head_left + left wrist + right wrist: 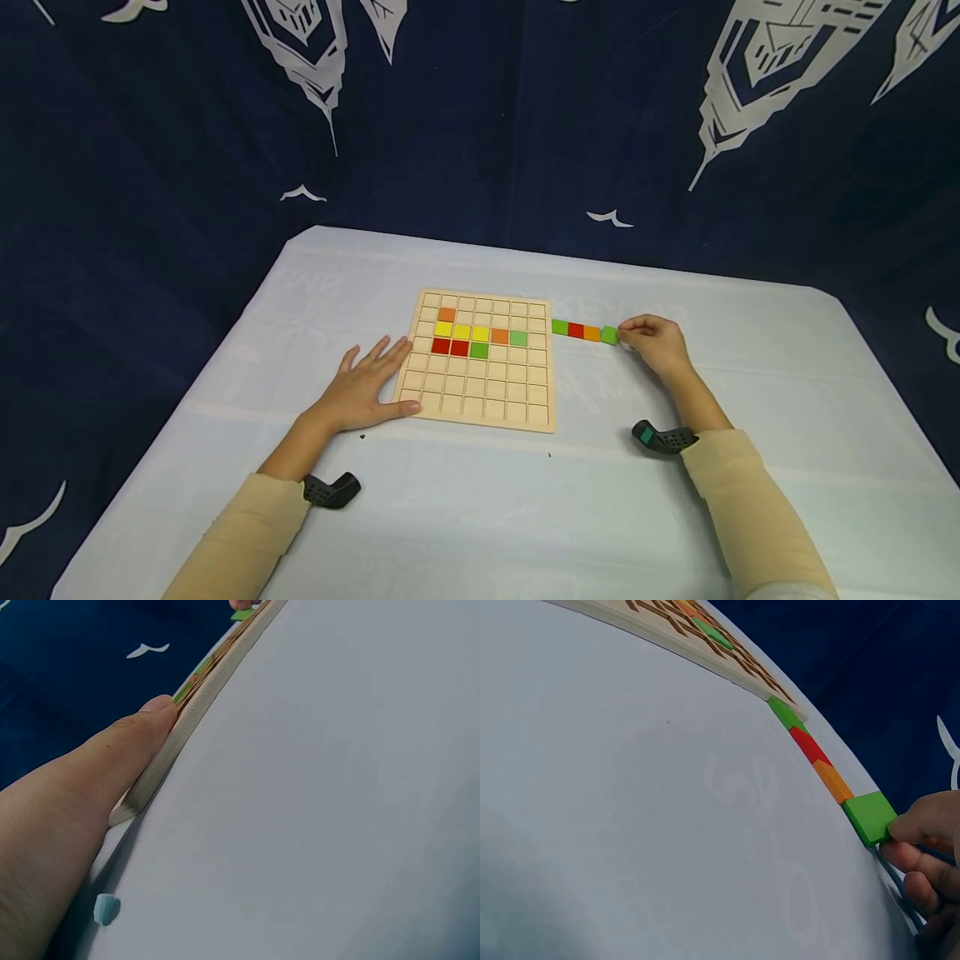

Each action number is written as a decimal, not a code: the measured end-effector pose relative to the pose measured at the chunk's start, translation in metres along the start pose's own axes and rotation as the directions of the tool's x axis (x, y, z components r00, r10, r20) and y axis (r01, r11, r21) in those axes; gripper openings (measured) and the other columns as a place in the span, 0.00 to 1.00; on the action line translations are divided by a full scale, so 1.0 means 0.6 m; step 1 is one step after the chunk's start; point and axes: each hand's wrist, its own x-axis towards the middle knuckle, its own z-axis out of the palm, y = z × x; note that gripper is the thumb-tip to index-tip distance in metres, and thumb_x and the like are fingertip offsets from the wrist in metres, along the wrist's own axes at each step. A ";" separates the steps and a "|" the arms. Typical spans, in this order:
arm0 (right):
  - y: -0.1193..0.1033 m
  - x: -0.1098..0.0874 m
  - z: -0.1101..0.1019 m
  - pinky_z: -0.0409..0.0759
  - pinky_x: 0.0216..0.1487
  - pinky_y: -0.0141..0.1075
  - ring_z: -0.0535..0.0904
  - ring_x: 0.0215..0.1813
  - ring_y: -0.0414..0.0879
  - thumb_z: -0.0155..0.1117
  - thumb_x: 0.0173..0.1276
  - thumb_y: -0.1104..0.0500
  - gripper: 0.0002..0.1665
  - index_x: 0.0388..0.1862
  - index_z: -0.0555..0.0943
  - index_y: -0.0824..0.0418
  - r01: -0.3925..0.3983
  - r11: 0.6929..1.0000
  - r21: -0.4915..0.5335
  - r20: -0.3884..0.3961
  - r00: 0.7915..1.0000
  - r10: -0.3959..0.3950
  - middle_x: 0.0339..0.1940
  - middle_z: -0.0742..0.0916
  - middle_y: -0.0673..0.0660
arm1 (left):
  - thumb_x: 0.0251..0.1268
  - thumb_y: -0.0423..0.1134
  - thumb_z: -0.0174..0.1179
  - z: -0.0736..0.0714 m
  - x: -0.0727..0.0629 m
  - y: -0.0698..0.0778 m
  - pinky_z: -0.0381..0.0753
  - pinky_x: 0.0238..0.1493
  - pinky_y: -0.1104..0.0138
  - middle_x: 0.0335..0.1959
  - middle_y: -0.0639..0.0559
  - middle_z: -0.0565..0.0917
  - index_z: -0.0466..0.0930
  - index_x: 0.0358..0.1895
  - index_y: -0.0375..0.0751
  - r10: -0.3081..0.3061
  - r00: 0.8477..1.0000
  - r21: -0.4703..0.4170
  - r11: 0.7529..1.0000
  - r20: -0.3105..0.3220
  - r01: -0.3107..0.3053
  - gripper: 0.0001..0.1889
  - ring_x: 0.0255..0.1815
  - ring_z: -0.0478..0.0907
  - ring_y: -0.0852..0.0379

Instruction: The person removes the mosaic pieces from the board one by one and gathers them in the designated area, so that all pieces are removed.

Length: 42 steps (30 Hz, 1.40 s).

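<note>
A wooden grid board (480,392) lies on the table, with orange, yellow, red and green square tiles in some of its cells. My left hand (363,392) rests at the board's left side, fingers spread and thumb on its near left corner; the left wrist view shows that thumb (124,746) along the board's edge. To the right of the board, my right hand (657,342) pinches a green tile (871,817) between thumb and forefinger. That tile is at the right end of a row with an orange tile (832,781), a red tile (810,746) and another green tile (786,714).
A white cloth covers the table (480,517), and a dark blue patterned curtain (510,125) hangs behind it. Black wrist devices (333,490) are worn on both arms. Small dark specks lie on the cloth near the board.
</note>
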 end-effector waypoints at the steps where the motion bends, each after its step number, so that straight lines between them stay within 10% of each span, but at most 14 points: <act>1: 0.000 0.001 0.001 0.75 0.33 0.23 0.75 0.32 0.35 0.64 0.67 0.59 0.16 0.46 0.81 0.72 0.000 1.000 -0.010 0.001 1.000 0.000 0.31 0.85 0.51 | 0.57 0.70 0.57 0.000 0.000 0.000 0.35 0.71 0.41 0.79 0.51 0.51 0.49 0.78 0.44 0.000 1.000 0.000 1.000 0.000 0.000 0.52 0.79 0.42 0.46; 42: -0.094 0.013 0.100 0.76 0.32 0.27 0.78 0.33 0.41 0.64 0.67 0.61 0.11 0.42 0.82 0.70 0.105 0.989 0.108 0.055 0.992 -0.111 0.36 0.85 0.58 | 0.56 0.70 0.56 -0.003 0.000 0.001 0.34 0.71 0.41 0.79 0.52 0.50 0.48 0.79 0.45 -0.011 1.000 -0.002 1.000 0.010 0.011 0.53 0.79 0.41 0.48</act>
